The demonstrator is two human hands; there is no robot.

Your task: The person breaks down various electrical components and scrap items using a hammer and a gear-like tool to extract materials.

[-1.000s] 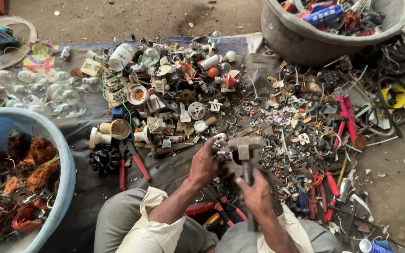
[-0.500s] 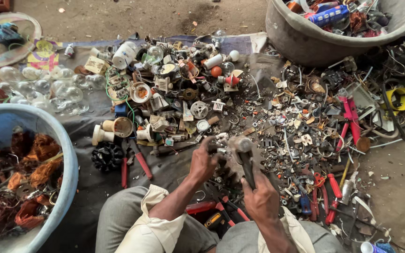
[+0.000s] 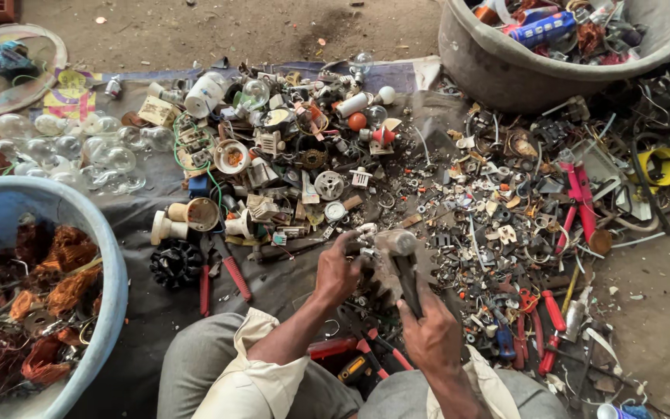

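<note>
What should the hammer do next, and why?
Probably come down once on the small part that the left hand pins on the stone. The right hand grips the hammer with its head just above that part, which looks unbroken, though it is too small to be sure.

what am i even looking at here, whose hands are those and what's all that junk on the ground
The picture comes from a camera worn on a person's head, looking down at their own lap and hands. The right hand grips a hammer by its dark handle; the left hand steadies a small scrap part under the hammer head. Spread on a dark ground sheet are broken electrical parts, glass bulbs and red-handled pliers. A blue tub at the left holds copper wire; a grey tub sits top right.
</note>
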